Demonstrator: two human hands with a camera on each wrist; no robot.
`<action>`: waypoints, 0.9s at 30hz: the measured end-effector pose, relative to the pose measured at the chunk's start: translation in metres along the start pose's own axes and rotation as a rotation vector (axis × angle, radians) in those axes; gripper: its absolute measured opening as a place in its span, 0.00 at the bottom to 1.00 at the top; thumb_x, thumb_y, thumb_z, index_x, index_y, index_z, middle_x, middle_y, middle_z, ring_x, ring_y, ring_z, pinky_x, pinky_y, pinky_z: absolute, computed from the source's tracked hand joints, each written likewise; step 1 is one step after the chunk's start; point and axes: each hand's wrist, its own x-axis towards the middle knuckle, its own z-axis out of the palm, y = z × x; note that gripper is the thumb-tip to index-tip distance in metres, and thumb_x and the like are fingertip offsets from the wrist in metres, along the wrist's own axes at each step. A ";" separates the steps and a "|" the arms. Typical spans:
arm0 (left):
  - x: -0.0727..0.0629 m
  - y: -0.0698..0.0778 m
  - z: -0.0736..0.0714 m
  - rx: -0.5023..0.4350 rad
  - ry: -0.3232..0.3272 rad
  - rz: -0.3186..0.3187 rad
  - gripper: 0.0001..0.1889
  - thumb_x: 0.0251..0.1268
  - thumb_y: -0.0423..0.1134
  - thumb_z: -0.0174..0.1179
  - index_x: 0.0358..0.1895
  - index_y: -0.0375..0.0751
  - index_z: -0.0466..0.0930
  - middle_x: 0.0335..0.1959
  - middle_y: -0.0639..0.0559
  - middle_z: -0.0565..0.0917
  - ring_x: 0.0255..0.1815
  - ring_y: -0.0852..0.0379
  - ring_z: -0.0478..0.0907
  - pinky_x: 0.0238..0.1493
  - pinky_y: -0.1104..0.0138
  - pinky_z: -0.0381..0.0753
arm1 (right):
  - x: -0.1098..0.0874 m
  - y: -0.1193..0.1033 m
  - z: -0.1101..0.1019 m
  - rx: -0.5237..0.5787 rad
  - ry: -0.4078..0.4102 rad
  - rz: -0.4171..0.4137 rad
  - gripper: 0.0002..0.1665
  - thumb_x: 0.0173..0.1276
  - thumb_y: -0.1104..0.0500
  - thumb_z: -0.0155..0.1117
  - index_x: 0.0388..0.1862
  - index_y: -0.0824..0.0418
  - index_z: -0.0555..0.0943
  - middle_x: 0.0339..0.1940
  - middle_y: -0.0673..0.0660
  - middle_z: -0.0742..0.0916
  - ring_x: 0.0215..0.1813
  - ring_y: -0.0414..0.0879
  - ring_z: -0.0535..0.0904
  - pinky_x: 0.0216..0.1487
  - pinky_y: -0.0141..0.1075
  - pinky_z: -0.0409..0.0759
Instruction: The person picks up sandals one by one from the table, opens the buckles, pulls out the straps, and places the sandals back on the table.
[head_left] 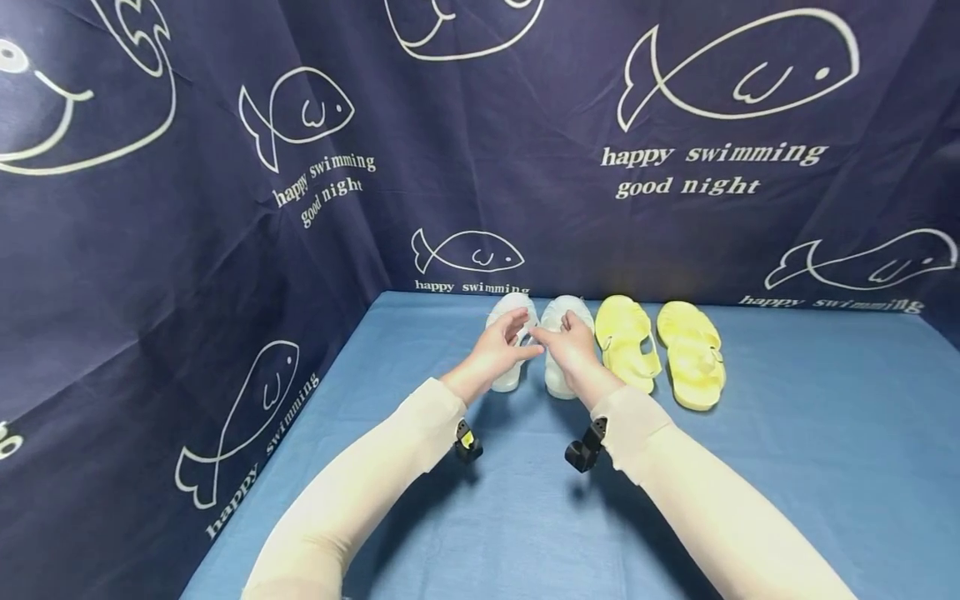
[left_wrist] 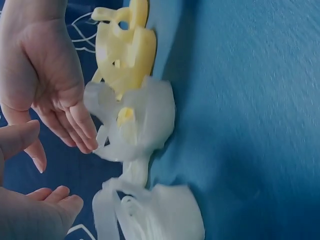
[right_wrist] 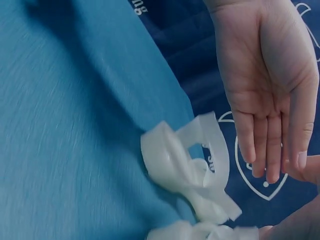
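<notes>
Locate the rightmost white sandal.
In the head view, the sandal lies right of centre between its white mate and a yellow sandal, partly behind the right hand.

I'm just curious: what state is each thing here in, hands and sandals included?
Left hand: open, holding nothing.
Right hand: open, holding nothing.
White sandals: sole-down, side by side, unworn.
Yellow sandals: sole-down, side by side, unworn.
Blue cloth: spread flat.
Dark curtain: hanging, creased.
Sleeves: reaching the wrists.
</notes>
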 end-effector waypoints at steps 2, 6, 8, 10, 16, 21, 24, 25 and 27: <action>-0.001 0.001 0.006 0.003 -0.008 -0.008 0.37 0.62 0.32 0.65 0.74 0.41 0.58 0.74 0.45 0.64 0.76 0.52 0.58 0.76 0.63 0.56 | -0.001 0.002 -0.006 -0.007 0.001 -0.002 0.50 0.68 0.57 0.62 0.78 0.66 0.44 0.80 0.60 0.54 0.80 0.52 0.49 0.76 0.41 0.57; -0.003 0.003 0.016 0.010 -0.008 -0.014 0.37 0.63 0.33 0.64 0.74 0.38 0.58 0.73 0.44 0.64 0.75 0.49 0.59 0.75 0.62 0.59 | -0.002 0.008 -0.016 -0.042 0.011 -0.023 0.48 0.69 0.57 0.61 0.78 0.65 0.46 0.79 0.60 0.56 0.79 0.52 0.51 0.76 0.42 0.57; -0.004 0.002 0.020 0.005 -0.004 -0.018 0.36 0.63 0.33 0.63 0.74 0.37 0.58 0.73 0.43 0.65 0.75 0.48 0.59 0.74 0.61 0.60 | -0.002 0.011 -0.020 -0.059 0.021 -0.029 0.48 0.69 0.56 0.61 0.78 0.65 0.46 0.79 0.60 0.57 0.79 0.53 0.52 0.76 0.42 0.57; -0.005 0.002 0.023 0.002 -0.003 -0.027 0.36 0.64 0.34 0.63 0.74 0.37 0.58 0.73 0.43 0.64 0.75 0.48 0.59 0.74 0.60 0.60 | -0.003 0.013 -0.022 -0.076 0.029 -0.033 0.47 0.70 0.56 0.60 0.78 0.65 0.46 0.79 0.61 0.57 0.79 0.53 0.52 0.77 0.43 0.56; -0.005 -0.002 0.031 0.006 -0.015 -0.080 0.36 0.65 0.37 0.63 0.74 0.40 0.58 0.75 0.46 0.62 0.76 0.49 0.57 0.74 0.60 0.60 | -0.006 0.019 -0.025 -0.114 0.057 -0.037 0.47 0.70 0.56 0.59 0.78 0.64 0.46 0.79 0.61 0.55 0.79 0.55 0.50 0.77 0.43 0.56; -0.005 -0.008 0.035 0.014 -0.010 -0.084 0.35 0.67 0.41 0.61 0.74 0.38 0.58 0.75 0.46 0.62 0.76 0.48 0.58 0.74 0.60 0.61 | -0.008 0.025 -0.028 -0.139 0.068 -0.014 0.45 0.72 0.54 0.55 0.78 0.66 0.45 0.79 0.63 0.55 0.79 0.57 0.50 0.77 0.45 0.55; -0.004 -0.011 0.038 0.012 -0.007 -0.079 0.35 0.67 0.43 0.61 0.74 0.38 0.58 0.75 0.46 0.62 0.76 0.47 0.58 0.74 0.60 0.60 | -0.008 0.030 -0.031 -0.132 0.060 0.007 0.42 0.74 0.55 0.50 0.78 0.68 0.45 0.79 0.65 0.54 0.79 0.58 0.49 0.78 0.46 0.53; -0.004 -0.011 0.039 0.007 -0.008 -0.082 0.36 0.67 0.44 0.61 0.74 0.38 0.58 0.75 0.46 0.62 0.76 0.47 0.57 0.74 0.60 0.60 | -0.008 0.031 -0.031 -0.118 0.055 0.016 0.42 0.74 0.55 0.49 0.78 0.68 0.44 0.79 0.65 0.54 0.79 0.58 0.48 0.78 0.46 0.52; -0.003 -0.011 0.042 -0.003 -0.009 -0.091 0.36 0.67 0.44 0.61 0.74 0.38 0.57 0.75 0.46 0.61 0.76 0.46 0.57 0.75 0.59 0.59 | -0.008 0.036 -0.032 -0.087 0.047 0.030 0.40 0.76 0.55 0.46 0.77 0.69 0.44 0.79 0.66 0.54 0.79 0.57 0.47 0.78 0.46 0.51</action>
